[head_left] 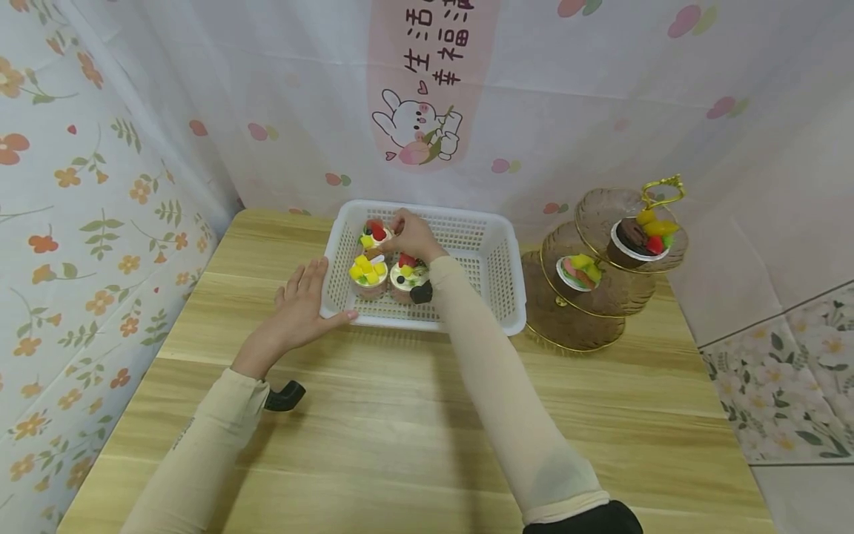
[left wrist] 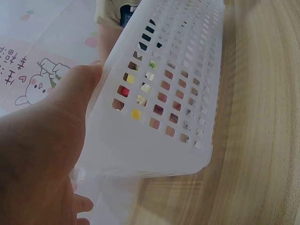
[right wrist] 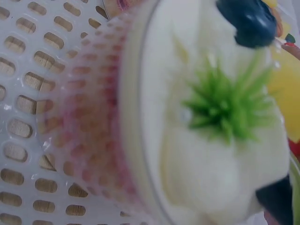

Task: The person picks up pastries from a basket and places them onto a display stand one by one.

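A white plastic basket [head_left: 503,267] sits on the wooden table with three clear dessert cups grouped in its left half. My left hand [head_left: 296,308] rests against the basket's left front corner, fingers along the left side and thumb at the front rim. Inside, my right hand [head_left: 416,236] pinches the back dessert cup [head_left: 376,231], topped with strawberry and yellow cubes. Nearer me are a mango-topped cup [head_left: 369,273] and a cream-topped cup [head_left: 407,276]. The cream-topped cup, with a green sprig [right wrist: 225,105] and dark berry [right wrist: 251,21], fills the right wrist view.
A three-tier stand [head_left: 577,334] with gold trim stands right of the basket. It bears a chocolate cupcake [head_left: 637,241] on its top tier and a fruit-topped cupcake [head_left: 578,273] on the middle one. A printed curtain [head_left: 267,81] hangs behind the table.
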### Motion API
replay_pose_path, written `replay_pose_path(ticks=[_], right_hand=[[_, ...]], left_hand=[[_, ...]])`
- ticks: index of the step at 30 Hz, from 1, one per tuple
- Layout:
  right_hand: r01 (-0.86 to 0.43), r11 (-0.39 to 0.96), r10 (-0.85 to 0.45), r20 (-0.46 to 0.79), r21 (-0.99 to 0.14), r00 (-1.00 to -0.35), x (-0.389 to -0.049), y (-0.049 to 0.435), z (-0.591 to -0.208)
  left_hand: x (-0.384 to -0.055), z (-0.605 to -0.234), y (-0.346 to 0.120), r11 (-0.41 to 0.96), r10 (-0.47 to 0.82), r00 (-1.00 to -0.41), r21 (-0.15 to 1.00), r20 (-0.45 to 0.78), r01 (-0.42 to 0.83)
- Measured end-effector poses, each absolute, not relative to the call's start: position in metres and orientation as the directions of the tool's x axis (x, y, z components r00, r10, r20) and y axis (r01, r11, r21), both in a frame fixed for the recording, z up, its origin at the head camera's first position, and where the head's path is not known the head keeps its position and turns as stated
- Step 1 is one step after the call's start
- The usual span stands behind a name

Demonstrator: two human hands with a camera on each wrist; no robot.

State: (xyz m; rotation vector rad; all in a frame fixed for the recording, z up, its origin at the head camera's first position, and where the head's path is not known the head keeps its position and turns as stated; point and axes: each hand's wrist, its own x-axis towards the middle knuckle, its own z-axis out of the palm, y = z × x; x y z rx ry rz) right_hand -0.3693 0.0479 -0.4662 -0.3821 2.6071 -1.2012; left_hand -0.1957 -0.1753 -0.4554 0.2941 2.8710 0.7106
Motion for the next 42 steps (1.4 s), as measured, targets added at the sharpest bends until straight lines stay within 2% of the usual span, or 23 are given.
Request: replay_pose_path(ticks=[5, 10, 32, 37, 42], right_hand=[[-0.107, 0.559, -0.346, -0.114, -0.822, -0.931, -0.367, 0.055, -0.464], [-0.135, 0.581, -0.353, -0.099, -0.803, -0.931, -0.362, 0.061, -0.459], [-0.018, 0.472, -0.19, -0.081, -0.882, -0.978, -0.345, 0.097, -0.434], [-0.019, 0.437, -0.158, -0.056, -0.899, -0.986, -0.338, 0.109, -0.426], [-0.092, 0.427, -0.142, 0.034, -0.9, -0.989, -0.323, 0.122, -0.419]], left_hand=[[-0.194, -0.454, -0.174, 0.859, 0.233, -0.966, 0.489, -0.114, 0.15], [-0.193, -0.453, -0.174, 0.856, 0.237, -0.965, 0.495, -0.112, 0.152], [-0.191, -0.452, -0.174, 0.855, 0.226, -0.967, 0.5, -0.119, 0.138], [-0.191, -0.451, -0.173, 0.855, 0.232, -0.964, 0.5, -0.127, 0.14], [-0.19, -0.448, -0.171, 0.86, 0.234, -0.964, 0.489, -0.128, 0.144]])
